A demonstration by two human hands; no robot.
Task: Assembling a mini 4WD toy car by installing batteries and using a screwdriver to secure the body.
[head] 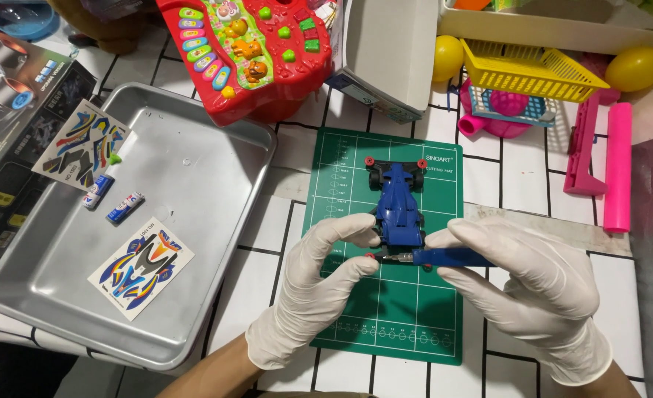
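A small blue toy race car (399,200) with black wheels and red hubs sits on a green cutting mat (393,309). My left hand (319,284), in a white glove, pinches the car's near end between thumb and forefinger. My right hand (529,291), also gloved, holds a blue-handled screwdriver (444,257) lying sideways. Its tip points left at the car's near end, right by a red hub.
A metal tray (216,243) at left holds two sticker sheets (141,267) and two small batteries (113,199). Behind the mat are a red toy keyboard (253,51), a white box (385,51), a yellow basket (525,70) and pink plastic parts (617,166). A dark printed box (9,133) lies far left.
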